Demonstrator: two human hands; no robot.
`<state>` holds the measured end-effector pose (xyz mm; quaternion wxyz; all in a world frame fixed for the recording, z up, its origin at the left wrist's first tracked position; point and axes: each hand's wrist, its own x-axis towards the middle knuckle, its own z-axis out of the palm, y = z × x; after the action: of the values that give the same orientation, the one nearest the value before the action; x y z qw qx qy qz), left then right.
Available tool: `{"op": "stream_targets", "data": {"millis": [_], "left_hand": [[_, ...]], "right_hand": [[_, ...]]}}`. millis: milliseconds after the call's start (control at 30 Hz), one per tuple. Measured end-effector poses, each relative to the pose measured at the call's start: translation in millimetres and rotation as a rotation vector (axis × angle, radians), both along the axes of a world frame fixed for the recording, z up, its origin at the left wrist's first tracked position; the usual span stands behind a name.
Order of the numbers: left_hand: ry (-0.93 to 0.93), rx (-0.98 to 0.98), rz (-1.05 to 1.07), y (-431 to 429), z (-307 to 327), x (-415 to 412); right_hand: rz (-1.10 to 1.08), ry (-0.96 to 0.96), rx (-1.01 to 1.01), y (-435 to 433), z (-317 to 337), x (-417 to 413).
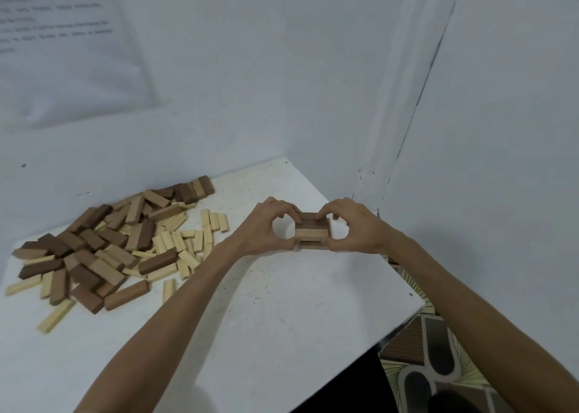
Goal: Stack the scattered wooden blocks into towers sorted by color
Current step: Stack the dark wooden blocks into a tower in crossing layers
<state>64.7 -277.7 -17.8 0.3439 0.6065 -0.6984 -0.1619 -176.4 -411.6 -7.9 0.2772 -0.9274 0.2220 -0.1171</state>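
Nearest, below and to the right of the low stack, is a patterned tiled floor, seen past the table's cut corner. The white table carries the stack. Its top is scuffed and marked with small dark specks and faint stains.

Both bare forearms reach across the table to the stack. The left hand pinches the stack's left end between its curled fingers and thumb. The right hand pinches the right end in the same way. Each hand is closed only as far as the blocks allow.

The stack stands on the table, a few layers high. It has dark brown wood on top and a lighter brown block facing the camera.

Well left of the stack lies the loose pile of blocks, with dark brown, mid brown and pale pieces mixed. Most of the pale ones lie on the side nearer the stack.

Behind the stack rises a plain white wall. It meets a second wall at a corner, above and to the right. High to the left hangs a printed sheet, and its text is too blurred to read.
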Motion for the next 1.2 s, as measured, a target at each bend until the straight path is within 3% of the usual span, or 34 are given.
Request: {"op": "stream_targets", "data": {"millis": [700, 1200], "left_hand": [[-0.012, 0.019, -0.020, -10.8, -8.0, -1.0], [0.108, 0.080, 0.018, -8.6, -13.7, -2.3]], "right_hand": [[-0.021, 0.008, 0.005, -5.3, -10.8, -5.5], [-0.066, -0.006, 0.025, -3.9, -18.7, -5.4]]}}
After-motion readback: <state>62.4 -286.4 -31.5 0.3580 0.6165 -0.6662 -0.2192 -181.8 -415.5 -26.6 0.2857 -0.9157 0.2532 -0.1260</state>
